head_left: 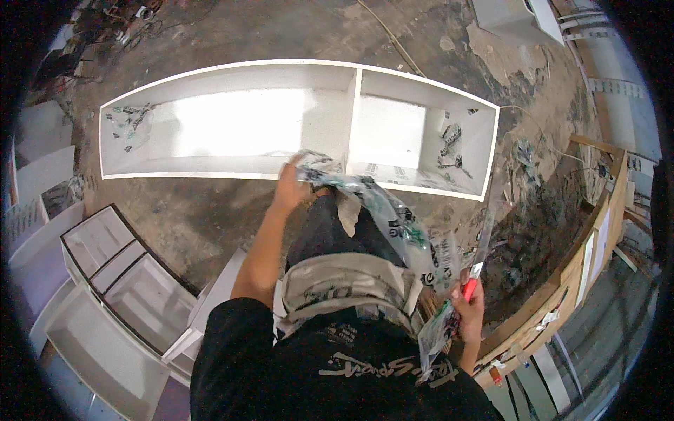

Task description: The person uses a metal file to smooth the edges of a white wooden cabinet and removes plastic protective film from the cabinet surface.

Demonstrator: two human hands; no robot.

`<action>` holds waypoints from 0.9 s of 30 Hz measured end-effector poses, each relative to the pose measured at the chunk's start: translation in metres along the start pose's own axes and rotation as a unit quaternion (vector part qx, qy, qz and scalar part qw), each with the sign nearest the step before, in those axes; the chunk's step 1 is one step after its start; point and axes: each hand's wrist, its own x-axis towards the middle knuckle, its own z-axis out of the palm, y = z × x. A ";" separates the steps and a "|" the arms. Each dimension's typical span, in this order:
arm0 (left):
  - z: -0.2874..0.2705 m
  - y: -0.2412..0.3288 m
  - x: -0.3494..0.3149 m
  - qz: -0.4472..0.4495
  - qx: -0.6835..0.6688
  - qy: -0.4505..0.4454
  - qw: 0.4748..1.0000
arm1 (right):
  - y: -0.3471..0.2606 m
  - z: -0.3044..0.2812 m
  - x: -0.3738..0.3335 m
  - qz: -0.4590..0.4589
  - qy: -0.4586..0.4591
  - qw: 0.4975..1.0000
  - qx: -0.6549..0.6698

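A long strip of clear plastic film with dark and green print stretches in front of my body from hand to hand. My left hand is closed on its far end, at the near edge of a white cabinet box. At the lower right my right hand grips a red-handled knife, its light blade pointing away from me. The film's other end hangs bunched beside that same hand and seems caught in it. The cabinet lies open side up, split by one divider; scraps of printed film cling inside.
Dark frames with white panels and white cabinet parts stand at the left. A wooden-edged bench curves along the right. A cable runs over the stained concrete floor; dark debris lies right of the cabinet.
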 end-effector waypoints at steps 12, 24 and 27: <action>0.006 -0.213 0.089 -0.240 0.194 -0.016 0.951 | 0.186 -0.045 -0.091 0.210 0.124 0.965 -0.095; 0.168 -0.193 0.127 -0.233 0.306 -0.499 0.776 | 0.226 -0.028 -0.095 0.409 0.249 0.876 -0.053; 0.176 -0.215 0.100 -0.242 0.255 -0.398 0.848 | 0.209 0.006 -0.060 0.344 0.154 0.901 -0.213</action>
